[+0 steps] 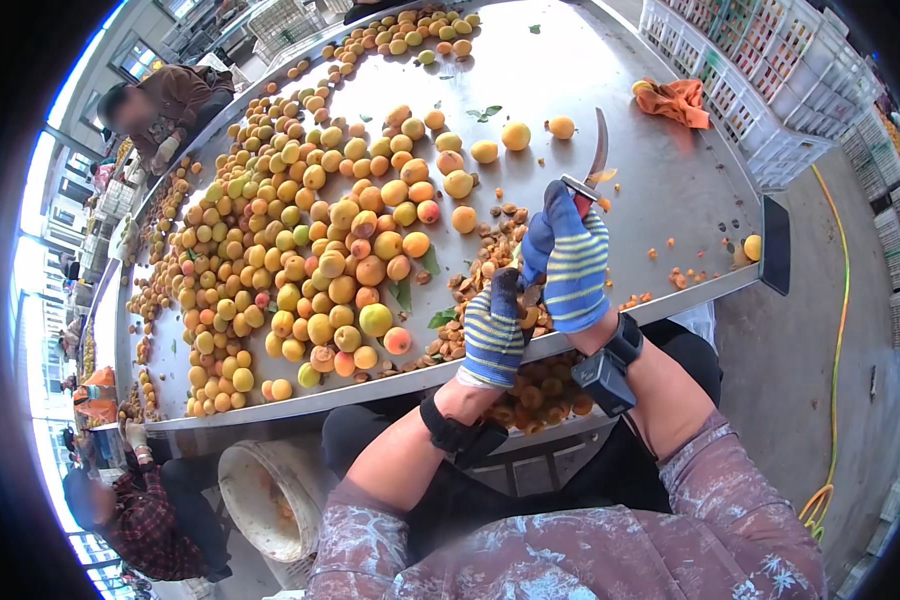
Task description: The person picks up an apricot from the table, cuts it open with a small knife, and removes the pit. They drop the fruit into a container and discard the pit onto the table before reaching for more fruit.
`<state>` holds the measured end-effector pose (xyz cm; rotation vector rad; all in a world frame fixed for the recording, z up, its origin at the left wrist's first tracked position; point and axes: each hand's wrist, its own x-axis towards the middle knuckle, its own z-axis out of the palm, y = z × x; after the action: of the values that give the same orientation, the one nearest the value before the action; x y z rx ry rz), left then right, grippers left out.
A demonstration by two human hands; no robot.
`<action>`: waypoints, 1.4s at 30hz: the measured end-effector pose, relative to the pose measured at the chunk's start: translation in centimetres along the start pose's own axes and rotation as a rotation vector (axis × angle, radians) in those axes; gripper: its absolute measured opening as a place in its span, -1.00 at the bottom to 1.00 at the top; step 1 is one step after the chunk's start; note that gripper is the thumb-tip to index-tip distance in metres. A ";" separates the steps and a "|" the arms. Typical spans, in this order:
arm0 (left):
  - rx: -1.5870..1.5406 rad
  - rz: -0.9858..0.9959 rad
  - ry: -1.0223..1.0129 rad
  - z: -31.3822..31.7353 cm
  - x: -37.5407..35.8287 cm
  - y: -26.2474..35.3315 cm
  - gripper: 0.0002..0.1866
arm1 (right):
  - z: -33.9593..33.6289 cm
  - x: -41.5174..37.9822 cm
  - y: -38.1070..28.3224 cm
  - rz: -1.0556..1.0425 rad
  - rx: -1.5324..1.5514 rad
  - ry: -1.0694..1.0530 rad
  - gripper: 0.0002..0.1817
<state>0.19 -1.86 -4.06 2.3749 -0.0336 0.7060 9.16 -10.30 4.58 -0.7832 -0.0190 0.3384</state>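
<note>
My right hand (573, 262), in a blue striped glove, grips a curved knife (596, 150) with the blade pointing up over the steel table (610, 70). My left hand (494, 335), in the same kind of glove, is closed at the table's near edge and touches the right hand; an apricot piece (530, 316) shows between the gloves. A big heap of yellow and orange apricots (310, 240) lies to the left. Brown pits (485, 262) are scattered just beyond my hands.
A tray of apricot halves (540, 395) sits under the table edge by my knees. An orange cloth (678, 100) lies far right, white crates (770, 70) beyond. A bucket (270, 500) stands on the floor. Other people work at far left (165, 105) and near left (135, 510).
</note>
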 end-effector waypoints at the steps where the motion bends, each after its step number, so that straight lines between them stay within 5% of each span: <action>1: 0.000 0.000 0.000 0.0 0.0 -0.1 -0.46 | -0.3 0.2 0.3 0.000 0.001 0.000 -0.74; 4: 0.042 0.006 0.048 1.4 -0.6 -1.2 -0.40 | -1.4 1.1 1.1 0.135 0.095 0.049 -0.66; 6: -0.273 -0.191 0.012 3.6 -1.7 -3.4 -0.32 | -1.5 1.1 1.0 0.180 0.134 0.074 -0.65; 10: -0.072 -0.022 0.111 0.6 0.0 0.1 -0.45 | -1.1 0.7 1.1 0.287 0.191 0.131 -0.58; 12: -1.178 -0.805 0.099 0.2 1.1 2.1 -0.50 | -0.4 0.3 0.9 0.331 0.215 0.160 -0.56; 15: -1.005 -0.758 0.043 0.1 1.7 1.4 -0.37 | -1.2 0.8 1.6 0.320 0.287 0.033 -0.56; 19: -1.264 -0.953 0.034 -1.1 1.5 0.1 -0.37 | -0.8 1.3 0.5 0.308 0.265 0.041 -0.60; 21: -1.192 -0.885 0.014 -2.1 2.3 0.1 -0.34 | -1.3 1.3 -0.5 0.293 0.260 -0.048 -0.67; 24: -1.251 -0.877 0.110 -2.3 3.0 0.3 -0.36 | -1.7 1.0 -0.9 0.098 -0.571 -0.189 -0.73; 25: -1.302 -0.929 0.134 -2.2 3.0 0.1 -0.35 | -2.0 0.9 -0.3 0.101 -0.572 -0.198 -0.73; 27: -1.379 -0.902 0.190 -1.3 2.8 -0.8 -0.35 | -1.3 -0.1 0.0 -0.535 -1.231 -0.580 -0.70; 28: -1.291 -0.884 0.187 -1.0 2.2 -1.2 -0.32 | -1.2 -1.0 -0.8 -0.390 -1.424 -0.625 -0.68; 30: -1.242 -0.873 0.145 -2.2 2.2 -1.3 -0.31 | -1.3 -1.6 -0.6 -0.374 -1.381 -0.714 -0.68; 31: -1.094 -0.977 -0.245 -3.3 3.1 -2.3 -0.38 | -1.4 -1.6 -0.6 -0.367 -1.406 -0.746 -0.67; 33: -1.297 -0.918 0.068 -2.4 1.9 -1.6 -0.45 | -1.6 -1.5 -0.8 -0.313 -1.294 -0.771 -0.73; 34: -0.422 -0.463 0.046 -0.2 -0.1 -4.7 -0.51 | -1.8 -1.5 -0.6 -0.262 -1.222 -0.721 -0.76; 35: -0.416 -0.466 0.047 -1.3 0.7 -3.2 -0.51 | -1.9 -1.5 -0.5 -0.210 -1.152 -0.667 -0.79; 37: -1.139 -0.975 0.127 -4.2 3.2 1.6 -0.61 | -1.4 -1.5 -0.9 -0.148 -1.094 -0.654 -0.78; 39: -1.048 -0.781 0.188 -2.0 2.2 -0.7 -0.58 | -1.1 -1.7 -1.4 -0.199 -1.205 -0.755 -0.72; 42: -1.107 -1.100 0.132 -3.3 2.6 0.3 -0.46 | -1.8 -1.9 0.3 -0.296 -1.166 -0.743 -0.69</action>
<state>0.81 0.27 -0.50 1.0021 0.6927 0.1643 7.51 -11.92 3.25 -1.7329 -1.1016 0.3033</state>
